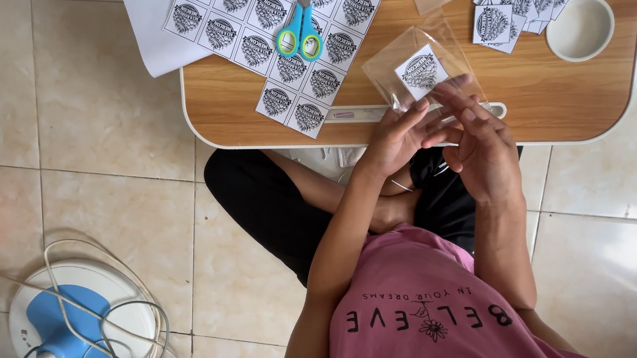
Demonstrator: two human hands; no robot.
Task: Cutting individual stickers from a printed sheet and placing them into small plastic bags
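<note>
Both hands meet over the near edge of a small wooden table [558, 104], and between their fingertips is a clear plastic sleeve [424, 66] with one square printed sticker [421, 72] inside it. The left hand [398, 137] pinches the sleeve's lower edge from the left, fingers [414, 111] stretched forward and closed on the plastic. The right hand [485, 149] holds the same edge from the right, its fingers [459, 101] curled over the opening — the grip of both is on the sleeve, not on the sticker itself.

Beyond the fingertips, up and to the left, lies an uncut sheet of stickers [299, 42], and on it a pair of blue-handled scissors [301, 31]. Up and to the right of the fingers sits a loose pile of cut stickers [514, 4], with a white round dish [580, 28] just beside it. Just under the fingertips, along the table's edge, lies a thin pen-like tool [355, 113] — what it is exactly I cannot tell.
</note>
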